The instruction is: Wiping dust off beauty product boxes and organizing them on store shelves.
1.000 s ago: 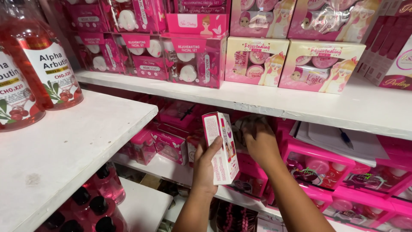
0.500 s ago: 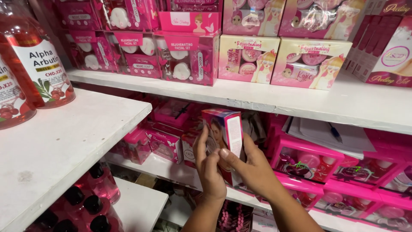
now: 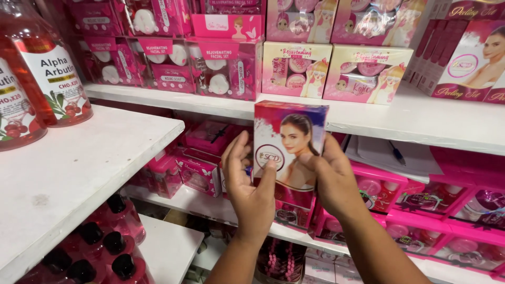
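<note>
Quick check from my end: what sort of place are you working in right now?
Most likely a cosmetics shop or its stockroom. White shelves carry rows of pink boxed facial sets, red lotion bottles stand at left, and both hands hold a boxed product.

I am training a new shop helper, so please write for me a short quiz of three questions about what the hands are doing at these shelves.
1. True or false: only one hand holds the printed box.
2. Which stands on the white shelf at the far left? A) red liquid bottles B) folded towels C) glass jars of sweets
3. Fill the gap: the box's front face is turned ____ the camera.

Key
1. False: the left hand and the right hand grip it from both sides.
2. A: the red liquid bottles.
3. Toward; the picture of a person on it is in full view.
</note>
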